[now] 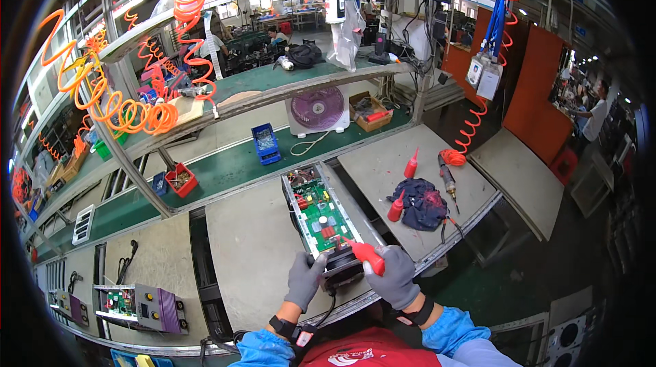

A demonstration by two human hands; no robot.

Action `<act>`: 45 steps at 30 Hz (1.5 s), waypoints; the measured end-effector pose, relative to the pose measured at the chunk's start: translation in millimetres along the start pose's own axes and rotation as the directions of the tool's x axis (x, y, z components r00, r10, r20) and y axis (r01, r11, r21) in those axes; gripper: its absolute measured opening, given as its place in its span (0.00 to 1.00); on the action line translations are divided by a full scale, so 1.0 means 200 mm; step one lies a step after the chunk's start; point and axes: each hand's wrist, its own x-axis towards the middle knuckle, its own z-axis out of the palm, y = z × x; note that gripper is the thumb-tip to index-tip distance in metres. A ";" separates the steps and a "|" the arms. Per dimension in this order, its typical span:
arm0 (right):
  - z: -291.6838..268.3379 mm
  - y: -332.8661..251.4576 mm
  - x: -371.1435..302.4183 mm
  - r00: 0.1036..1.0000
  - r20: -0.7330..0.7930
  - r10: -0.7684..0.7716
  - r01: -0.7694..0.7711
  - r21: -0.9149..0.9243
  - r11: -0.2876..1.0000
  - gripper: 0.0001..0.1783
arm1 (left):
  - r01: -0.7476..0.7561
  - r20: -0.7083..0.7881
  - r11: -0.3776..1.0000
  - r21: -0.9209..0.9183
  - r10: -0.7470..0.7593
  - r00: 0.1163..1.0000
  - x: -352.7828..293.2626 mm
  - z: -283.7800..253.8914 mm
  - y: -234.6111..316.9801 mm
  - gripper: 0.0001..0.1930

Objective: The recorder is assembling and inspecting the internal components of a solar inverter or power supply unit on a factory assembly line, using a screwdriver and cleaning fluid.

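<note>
An uncovered electrical unit (298, 213) stands lengthwise on the bench in front of me, its green circuit board (321, 211) facing up. In my grey-gloved right hand (395, 277) is a red squeeze bottle (367, 257), tilted so its thin nozzle points left over the near part of the board. Whether the tip touches the board I cannot tell. At the unit's near left corner, my gloved left hand (305, 281) has its fingers bent around the edge. A dark cable hangs from the unit's near end between my hands.
Right of the unit lie a dark cloth (425, 204), two red bottles (411, 163) and a power screwdriver (447, 181) on an orange coiled hose. Beyond are a blue bin (265, 143), a red bin (180, 180) and a purple fan (318, 109). Another unit (140, 307) sits left.
</note>
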 end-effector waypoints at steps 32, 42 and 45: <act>-0.09 -0.08 -0.08 0.984 -0.092 0.154 -0.154 0.014 0.988 0.22 | -0.162 0.067 0.982 -0.093 0.169 0.983 -0.10 -0.03 -0.14 0.15; -0.09 1.23 -0.43 0.037 -0.240 0.970 -0.804 0.570 0.171 0.20 | -0.023 0.072 0.999 -0.042 0.026 0.997 -0.17 -0.02 -0.09 0.20; -0.01 1.39 -0.41 0.160 -0.011 0.987 -0.740 0.660 0.127 0.23 | -0.018 0.061 0.998 0.058 0.015 0.998 -0.18 -0.01 -0.04 0.25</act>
